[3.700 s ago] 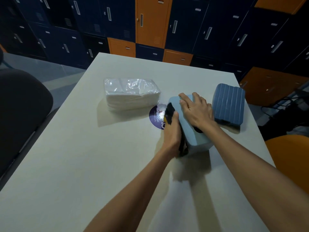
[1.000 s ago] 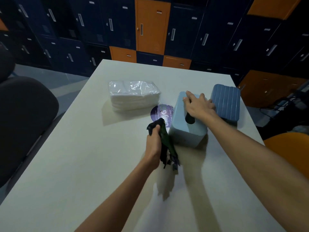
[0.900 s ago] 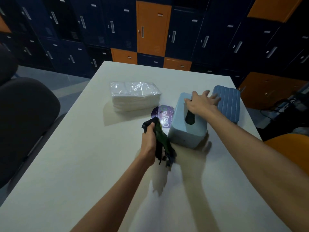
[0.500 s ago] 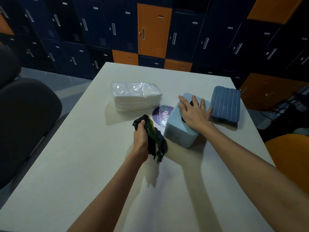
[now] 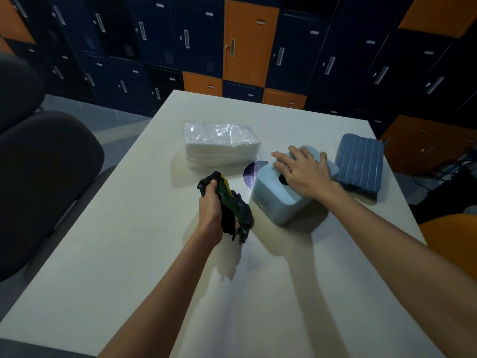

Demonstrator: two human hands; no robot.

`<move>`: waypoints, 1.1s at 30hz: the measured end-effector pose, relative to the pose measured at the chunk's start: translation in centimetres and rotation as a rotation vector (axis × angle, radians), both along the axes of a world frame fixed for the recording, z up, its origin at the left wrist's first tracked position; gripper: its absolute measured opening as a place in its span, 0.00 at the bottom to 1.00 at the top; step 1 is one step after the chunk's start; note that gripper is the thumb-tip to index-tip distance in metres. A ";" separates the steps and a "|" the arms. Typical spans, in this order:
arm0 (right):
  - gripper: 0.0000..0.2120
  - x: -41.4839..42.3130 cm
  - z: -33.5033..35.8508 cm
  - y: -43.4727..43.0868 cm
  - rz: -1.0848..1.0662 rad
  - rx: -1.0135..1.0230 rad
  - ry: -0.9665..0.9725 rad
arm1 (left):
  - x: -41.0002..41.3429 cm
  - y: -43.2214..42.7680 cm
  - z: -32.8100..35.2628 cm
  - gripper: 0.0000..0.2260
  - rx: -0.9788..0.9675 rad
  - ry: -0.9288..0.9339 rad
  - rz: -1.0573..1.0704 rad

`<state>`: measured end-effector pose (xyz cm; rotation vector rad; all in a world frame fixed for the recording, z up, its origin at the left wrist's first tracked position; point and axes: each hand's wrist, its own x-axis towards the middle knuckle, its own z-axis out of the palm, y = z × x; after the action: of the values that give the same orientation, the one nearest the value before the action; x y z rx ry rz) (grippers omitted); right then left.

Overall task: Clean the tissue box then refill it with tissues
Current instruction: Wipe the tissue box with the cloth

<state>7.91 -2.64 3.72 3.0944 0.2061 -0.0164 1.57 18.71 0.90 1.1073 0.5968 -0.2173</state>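
Note:
A light blue tissue box stands on the white table, its dark slot partly under my right hand. That hand lies flat on the box's top with fingers spread. My left hand is closed around a crumpled dark cloth with green and yellow patches, held just left of the box, above the table. A plastic-wrapped pack of white tissues lies further back to the left. A darker blue ribbed box part sits right of the box.
A round purple sticker shows on the table between the pack and the box. A black chair stands at the left, an orange seat at the right. Blue and orange lockers line the back wall.
My left hand drew the cloth away from the box's side to the left. My right hand lifted off briefly and settled flat on the box's top again; the box has turned slightly.

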 end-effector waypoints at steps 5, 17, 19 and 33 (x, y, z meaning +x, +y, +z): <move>0.23 0.6 0.0 2.3 -0.140 -0.129 -0.032 | 0.3 1.0 0.4 0.15 0.053 -0.036 0.013; 0.20 1.9 -0.8 0.7 -0.027 0.208 0.064 | 2.8 -4.2 -0.9 0.15 0.440 -0.107 -0.321; 0.19 1.9 -0.8 0.7 -0.048 0.206 0.060 | 3.6 -5.7 -0.4 0.19 0.382 -0.081 -0.222; 0.20 2.1 -1.0 0.5 -0.084 0.186 0.068 | 1.4 -7.9 -1.6 0.19 0.298 -0.125 -0.116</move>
<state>10.02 -2.13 2.71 3.2883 0.0845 -0.1110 2.95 10.80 -0.72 1.4350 0.4623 -0.1612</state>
